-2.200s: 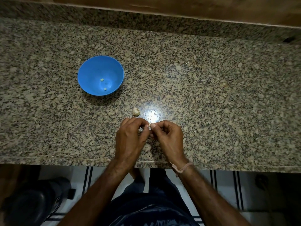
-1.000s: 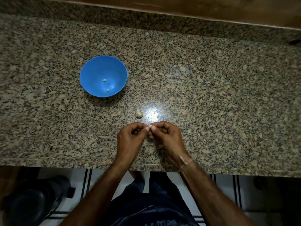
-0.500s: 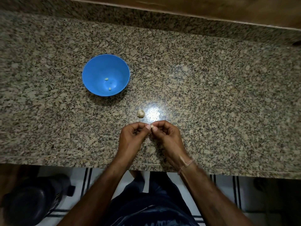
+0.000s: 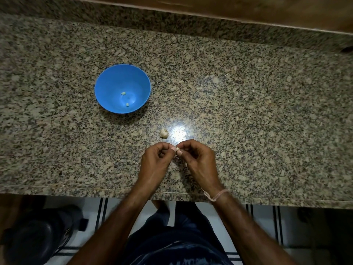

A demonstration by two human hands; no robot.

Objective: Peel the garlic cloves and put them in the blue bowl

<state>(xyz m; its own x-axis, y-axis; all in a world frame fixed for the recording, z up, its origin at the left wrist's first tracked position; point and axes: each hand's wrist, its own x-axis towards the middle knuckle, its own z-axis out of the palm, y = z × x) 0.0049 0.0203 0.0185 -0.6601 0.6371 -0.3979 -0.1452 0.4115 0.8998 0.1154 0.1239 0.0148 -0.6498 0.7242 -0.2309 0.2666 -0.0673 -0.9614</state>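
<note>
1. Garlic clove [image 4: 177,149]: held just above granite surface [image 4: 248,111], near front edge, beside the glare spot.
2. Blue bowl [image 4: 114,79]: upright on surface, left of centre, well apart from both grips.
3. Left grip [image 4: 155,162]: fingers curled, tips pinching the clove's left side.
4. Right grip [image 4: 198,160]: fingers curled, thumb and forefinger clamped on the same clove; pale band [image 4: 216,196] on wrist.
5. Loose garlic piece [image 4: 163,133]: on surface, just beyond the grips, between them and the bowl.
6. Two pale cloves [image 4: 123,93]: on bowl bottom, apart from each other.
</note>
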